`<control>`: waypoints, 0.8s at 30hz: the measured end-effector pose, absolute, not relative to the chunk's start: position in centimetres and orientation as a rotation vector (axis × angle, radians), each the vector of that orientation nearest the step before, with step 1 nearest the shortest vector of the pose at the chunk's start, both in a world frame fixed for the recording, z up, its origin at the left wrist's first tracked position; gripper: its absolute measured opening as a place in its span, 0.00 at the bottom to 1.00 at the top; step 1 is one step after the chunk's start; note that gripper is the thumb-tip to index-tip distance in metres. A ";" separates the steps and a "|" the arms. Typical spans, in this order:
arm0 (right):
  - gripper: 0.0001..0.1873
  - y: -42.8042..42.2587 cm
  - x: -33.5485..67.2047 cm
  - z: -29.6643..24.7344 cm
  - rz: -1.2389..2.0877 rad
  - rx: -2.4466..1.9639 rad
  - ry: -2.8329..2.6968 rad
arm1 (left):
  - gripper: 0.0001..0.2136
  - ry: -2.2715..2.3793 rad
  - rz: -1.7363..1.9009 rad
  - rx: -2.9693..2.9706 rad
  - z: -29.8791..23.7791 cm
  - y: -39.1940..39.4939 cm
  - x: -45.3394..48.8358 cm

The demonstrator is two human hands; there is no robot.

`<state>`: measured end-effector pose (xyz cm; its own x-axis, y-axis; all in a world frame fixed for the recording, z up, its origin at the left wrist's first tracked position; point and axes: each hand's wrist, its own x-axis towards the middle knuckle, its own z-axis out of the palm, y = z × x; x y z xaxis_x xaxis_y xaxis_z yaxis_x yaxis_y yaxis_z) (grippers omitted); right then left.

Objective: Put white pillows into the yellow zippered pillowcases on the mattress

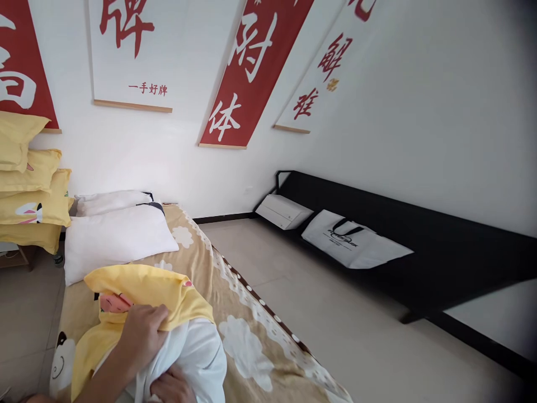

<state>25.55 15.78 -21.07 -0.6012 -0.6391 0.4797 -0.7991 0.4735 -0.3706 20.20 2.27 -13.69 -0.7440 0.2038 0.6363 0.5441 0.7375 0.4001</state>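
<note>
Bedroom interior, white wall hung with red-and-white banners [247,73]; work surface is a bed [255,313] under a tan cloud-print sheet. The left hand [142,333] has its fingers curled tight, pinching the open hem of a yellow pillowcase [142,285]. The right hand [172,387] lies lower, against the white pillow [197,352], cut by the frame edge; whether it grips or merely presses cannot be told. The pillowcase covers the pillow's far end; the bare white part protrudes toward the person, below and right of the left hand's pinch. The long axis runs from the person away toward the head of the bed. The left hand is nearer the hem, the right nearer the exposed pillow. Two more white pillows [117,238] lie just beyond the pillowcase. The bed's right edge lies near the pillow, with open floor [335,302] past it. A stack of yellow pillows [31,207] stands at far left. A black frame [440,252] with a white bag [356,243] lies well apart.
</note>
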 end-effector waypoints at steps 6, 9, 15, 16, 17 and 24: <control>0.08 16.9 23.9 -11.7 0.985 1.312 -2.594 | 0.11 -2.428 -1.753 -0.238 -12.8 2.0 21.1; 0.28 19.2 23.6 -9.1 0.919 1.319 -2.618 | 0.12 -2.264 -1.985 0.029 -14.1 0.1 19.2; 0.42 22.1 21.0 -12.2 1.422 1.010 -2.454 | 0.13 -2.220 -2.016 0.232 -16.3 -1.8 17.5; 0.41 22.1 20.4 -12.8 1.424 0.861 -2.411 | 0.13 -2.224 -2.034 0.225 -16.3 -1.7 17.8; 0.39 22.0 19.9 -13.2 1.388 0.730 -2.377 | 0.13 -2.222 -2.053 0.225 -16.2 -1.6 18.0; 0.11 18.3 19.9 -12.5 1.300 0.995 -2.355 | 0.12 -2.115 -2.132 0.221 -13.7 -1.2 19.0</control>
